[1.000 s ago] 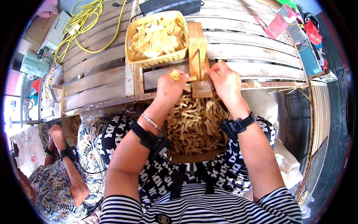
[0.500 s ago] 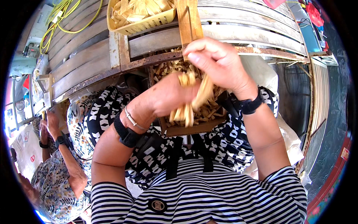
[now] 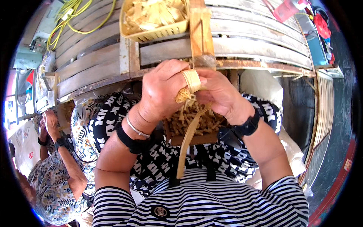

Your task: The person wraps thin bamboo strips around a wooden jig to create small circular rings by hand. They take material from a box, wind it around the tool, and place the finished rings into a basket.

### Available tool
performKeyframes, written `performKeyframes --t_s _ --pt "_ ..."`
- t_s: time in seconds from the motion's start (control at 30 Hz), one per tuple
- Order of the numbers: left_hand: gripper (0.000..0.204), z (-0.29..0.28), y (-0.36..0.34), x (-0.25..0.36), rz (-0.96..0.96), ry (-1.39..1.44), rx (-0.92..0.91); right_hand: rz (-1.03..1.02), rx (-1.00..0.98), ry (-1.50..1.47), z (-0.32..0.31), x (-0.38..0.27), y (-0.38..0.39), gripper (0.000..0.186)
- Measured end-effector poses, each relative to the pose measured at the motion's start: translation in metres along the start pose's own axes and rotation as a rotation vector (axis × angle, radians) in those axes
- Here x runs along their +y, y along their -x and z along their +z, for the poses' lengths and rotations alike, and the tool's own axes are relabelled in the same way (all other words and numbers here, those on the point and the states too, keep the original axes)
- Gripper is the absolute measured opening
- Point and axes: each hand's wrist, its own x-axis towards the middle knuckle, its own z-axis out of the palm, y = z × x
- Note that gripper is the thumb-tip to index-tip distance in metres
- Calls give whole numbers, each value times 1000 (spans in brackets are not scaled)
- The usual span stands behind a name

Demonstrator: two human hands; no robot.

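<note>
Just beyond the two grips, a wooden block (image 3: 202,34) juts over the front edge of the slatted bench (image 3: 261,51). Beyond the left grip (image 3: 160,89) sits a yellow basket (image 3: 160,33) heaped with pale strips, and farther off to its left lies a coiled yellow cable (image 3: 70,17). A pink bottle (image 3: 289,11) stands well beyond the right grip (image 3: 221,92), to its right. Below both, a cardboard box (image 3: 193,140) holds more strips; the hands hide its far part. A co-worker's hands (image 3: 50,122) show well to the left.

The bundle (image 3: 183,95) is inside the left grip, which is curled tightly round it, with its folded end poking out on the near side. A broad pale band (image 3: 192,80) curves over it between the grips. The right thumb rests against that band; the other fingers are partly hidden, so I cannot tell what they pinch. A long strip (image 3: 188,143) dangles below the right grip.

Half a second ago the bundle's strips hung loose and blurred over the box; now they are gathered close.
</note>
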Motion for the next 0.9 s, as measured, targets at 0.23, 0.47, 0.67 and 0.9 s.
performKeyframes --t_s 0.23,0.47,0.67,0.9 --pt "19 -11 -5 -1 -516 230 -290 -555 54 627 -5 -9 10 14" --pt "4 -9 -1 -4 -353 360 -265 -614 74 1080 -12 -4 4 34" --pt "8 -42 -15 0 -779 924 98 -246 -110 348 -7 -14 17 40" --pt "27 -30 -9 -5 -941 884 12 -176 -141 285 -17 -13 7 33"
